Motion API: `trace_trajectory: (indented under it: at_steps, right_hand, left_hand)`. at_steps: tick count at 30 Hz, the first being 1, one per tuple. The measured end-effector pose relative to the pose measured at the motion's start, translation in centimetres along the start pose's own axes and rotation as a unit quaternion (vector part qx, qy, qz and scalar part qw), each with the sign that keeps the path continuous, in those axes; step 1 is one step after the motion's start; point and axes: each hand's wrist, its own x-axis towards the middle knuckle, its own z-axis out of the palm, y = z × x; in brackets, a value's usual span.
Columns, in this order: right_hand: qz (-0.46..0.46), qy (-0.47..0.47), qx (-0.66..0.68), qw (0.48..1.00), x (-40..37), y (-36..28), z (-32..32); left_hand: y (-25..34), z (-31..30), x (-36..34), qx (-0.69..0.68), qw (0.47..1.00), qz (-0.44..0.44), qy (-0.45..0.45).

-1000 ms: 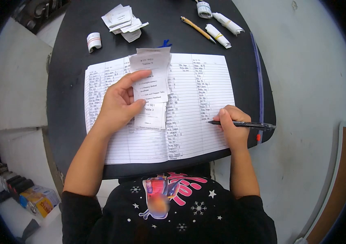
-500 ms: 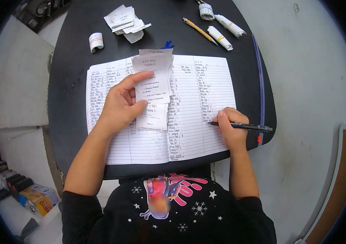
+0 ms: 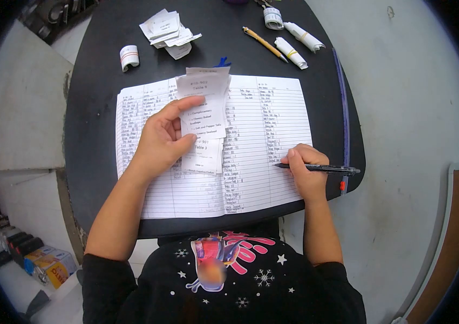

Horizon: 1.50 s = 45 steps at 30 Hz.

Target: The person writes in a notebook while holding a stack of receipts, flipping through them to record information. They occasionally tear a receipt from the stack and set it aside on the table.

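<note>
An open lined notebook [image 3: 251, 186] filled with handwritten columns lies on the black table. My left hand [image 3: 162, 135] is closed on a small stack of printed receipts [image 3: 203, 116], held over the notebook's left page and middle fold. The top slip reads "Table 9", and one below it reads "Table 3". My right hand [image 3: 309, 167] grips a black pen [image 3: 333, 169], its tip at the right page beside the last written lines of the right column.
Loose receipts [image 3: 169, 32] are piled at the back left, near a rolled receipt [image 3: 129, 58]. At the back right lie a tan pen [image 3: 264, 44] and several banded paper rolls [image 3: 291, 53]. A blue zipper strip [image 3: 344, 108] runs along the table's right side.
The pen tip has shifted very slightly left on the right page. The view has tilted a little; the left hand keeps the receipts in the same place.
</note>
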Motion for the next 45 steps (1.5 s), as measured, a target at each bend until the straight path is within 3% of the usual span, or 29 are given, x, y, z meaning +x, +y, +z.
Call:
trace_trajectory:
  at_steps: [19,45]
  right_hand:
    - [-0.072,0.012,-0.047,0.996,0.08,0.08,0.84]
    - [-0.068,0.022,-0.057,0.996,0.06,0.51,0.65]
  left_hand:
    - [0.14,0.13,0.04,-0.005,1.000,0.000,0.000]
    - [0.09,0.07,-0.01,0.000,1.000,-0.008,-0.002]
